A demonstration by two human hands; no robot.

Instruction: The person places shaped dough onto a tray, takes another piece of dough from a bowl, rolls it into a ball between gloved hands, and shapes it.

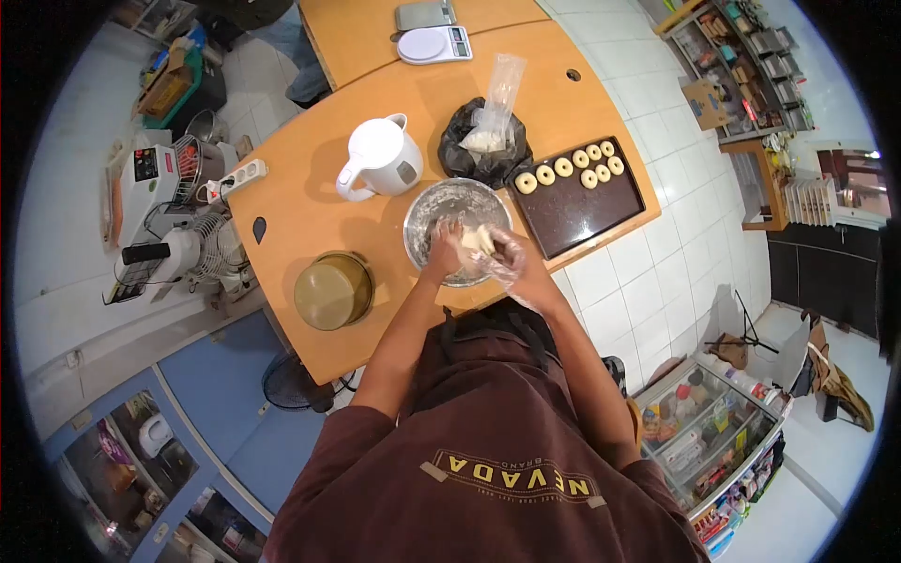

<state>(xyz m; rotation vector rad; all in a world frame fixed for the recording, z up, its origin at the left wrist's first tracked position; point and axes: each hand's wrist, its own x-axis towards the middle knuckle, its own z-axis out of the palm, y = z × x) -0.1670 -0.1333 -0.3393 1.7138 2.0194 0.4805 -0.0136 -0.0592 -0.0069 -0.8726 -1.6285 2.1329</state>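
A metal mixing bowl (413,220) with whitish smears inside stands at the table's front edge. Over it, a pale piece of dough (481,239) is between my two hands. My right hand (516,261), in a clear plastic glove, curls its fingers around the dough's right side. On the other side, my left hand (447,250) has its fingers bent against the dough, low in the bowl; its fingertips are partly hidden. Right of the bowl, a dark baking tray (579,220) carries several ring-shaped dough pieces (564,167) along its far side.
Behind the bowl are a black plastic bag (457,131) with a clear bag (505,89) and a white electric kettle (385,155). A round lidded container (326,293) stands left on the wooden table (282,216). Farther back is a kitchen scale (432,45). A power strip (246,176) lies at the left edge.
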